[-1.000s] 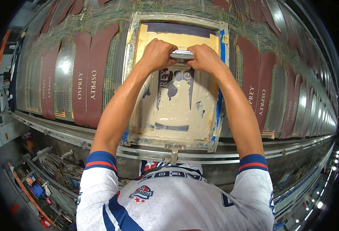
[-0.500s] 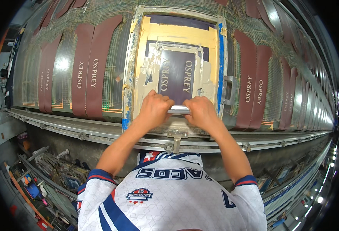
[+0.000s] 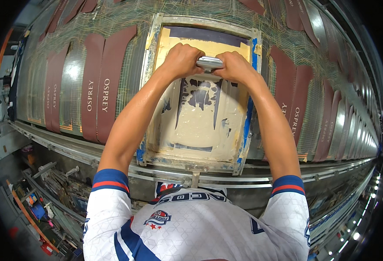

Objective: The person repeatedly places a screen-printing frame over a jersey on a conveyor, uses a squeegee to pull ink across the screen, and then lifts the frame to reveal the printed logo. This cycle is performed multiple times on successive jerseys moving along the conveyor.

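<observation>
A screen printing frame (image 3: 149,82) lies on the long table in front of me, its mesh bordered with yellow and blue tape. Both my arms reach out over it. Near the frame's far end, my left hand (image 3: 183,61) and my right hand (image 3: 235,66) grip the two ends of a squeegee (image 3: 209,63) with a silver metal handle. Its blade is mostly hidden behind the hands. Cream-coloured ink (image 3: 191,119) covers much of the mesh on the near side of the squeegee, with dark patches showing through.
Maroon cut pieces (image 3: 115,82) with pale printed lettering lie in pairs on both sides of the frame. More maroon pieces (image 3: 293,87) run along the table to the right. A metal rail (image 3: 169,175) follows the table's near edge. Shelving with clutter (image 3: 37,209) stands lower left.
Both hands have pushed the squeegee from the frame's near end to its far end. Cream ink now spreads over the mesh where dark, lettered area showed before.
</observation>
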{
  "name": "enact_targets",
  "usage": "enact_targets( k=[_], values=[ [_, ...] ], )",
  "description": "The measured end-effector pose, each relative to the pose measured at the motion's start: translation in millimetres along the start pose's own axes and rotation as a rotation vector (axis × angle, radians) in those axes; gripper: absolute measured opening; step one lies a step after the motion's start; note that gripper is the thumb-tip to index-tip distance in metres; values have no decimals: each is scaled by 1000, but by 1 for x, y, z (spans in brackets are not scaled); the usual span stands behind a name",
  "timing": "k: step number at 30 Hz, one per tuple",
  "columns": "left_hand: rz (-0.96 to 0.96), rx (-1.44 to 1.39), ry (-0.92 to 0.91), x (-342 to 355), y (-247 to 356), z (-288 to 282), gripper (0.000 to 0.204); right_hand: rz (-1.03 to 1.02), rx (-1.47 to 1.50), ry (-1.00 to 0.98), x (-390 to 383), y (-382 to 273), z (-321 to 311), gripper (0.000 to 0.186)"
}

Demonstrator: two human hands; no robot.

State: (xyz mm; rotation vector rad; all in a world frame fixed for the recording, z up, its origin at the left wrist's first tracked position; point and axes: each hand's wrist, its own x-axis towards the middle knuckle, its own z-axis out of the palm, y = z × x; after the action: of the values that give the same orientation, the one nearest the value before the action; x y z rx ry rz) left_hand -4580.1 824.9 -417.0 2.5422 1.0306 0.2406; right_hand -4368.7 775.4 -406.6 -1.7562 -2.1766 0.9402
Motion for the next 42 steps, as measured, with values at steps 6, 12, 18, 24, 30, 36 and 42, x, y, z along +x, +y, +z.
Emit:
enact_targets(
  k=[6, 12, 18, 24, 30, 36, 42],
  values=[
    [27, 0, 64, -8, 0, 9, 26, -19, 39, 50, -7, -3, 7, 20],
    [92, -33, 187, -76, 39, 32, 28, -162, -40, 155, -74, -13, 52, 20],
    [61, 2, 142, -211, 109, 52, 30, -145, 1, 26, -198, -75, 105, 37],
    [44, 0, 213, -229, 122, 43, 32, 366, 10, 716, -181, -9, 56, 42],
    [66, 89, 181, -226, 119, 58, 31, 649, 212, 780, -180, 108, 97, 41],
    [-6, 16, 186, -254, 103, 17, 31, 536, 569, 801, -171, 37, 57, 28],
    [46, 79, 192, -327, -29, -48, 27, 369, 467, 930, -68, -64, 169, 30]
  ],
)
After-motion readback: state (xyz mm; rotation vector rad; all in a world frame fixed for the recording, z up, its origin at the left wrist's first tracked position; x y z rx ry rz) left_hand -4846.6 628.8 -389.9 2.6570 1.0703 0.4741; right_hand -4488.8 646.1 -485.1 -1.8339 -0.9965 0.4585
